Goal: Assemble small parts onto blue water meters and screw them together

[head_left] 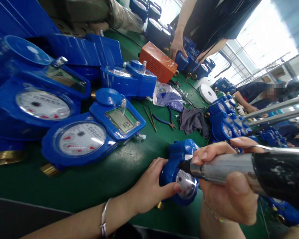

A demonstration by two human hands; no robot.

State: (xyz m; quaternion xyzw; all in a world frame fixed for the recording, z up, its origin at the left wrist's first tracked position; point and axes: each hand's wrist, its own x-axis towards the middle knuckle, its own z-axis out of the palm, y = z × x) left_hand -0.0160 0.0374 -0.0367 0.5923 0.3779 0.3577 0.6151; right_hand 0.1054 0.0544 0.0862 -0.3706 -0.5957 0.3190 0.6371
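Observation:
A blue water meter (180, 196) with a round white dial stands on the green table (129, 159) near its front edge. My left hand (154, 186) is wrapped around the meter's left side, the thumb on the edge of the dial. In my right hand (226, 179) is a silver and black power screwdriver (221, 167), held nearly level. Its dark tip reaches over the meter, between the dial and the upper housing; whether it touches a screw is hidden. To the left lies a larger-looking blue meter (74, 159) with a lit display.
More blue meters (42, 103) crowd the left. Behind are an orange box (158, 61), pliers (164, 120), tweezers (150, 119), a grey cloth (193, 121), a plastic bag (166, 96) and a white reel (207, 93). Across the table, a person's hand (178, 48) touches meters.

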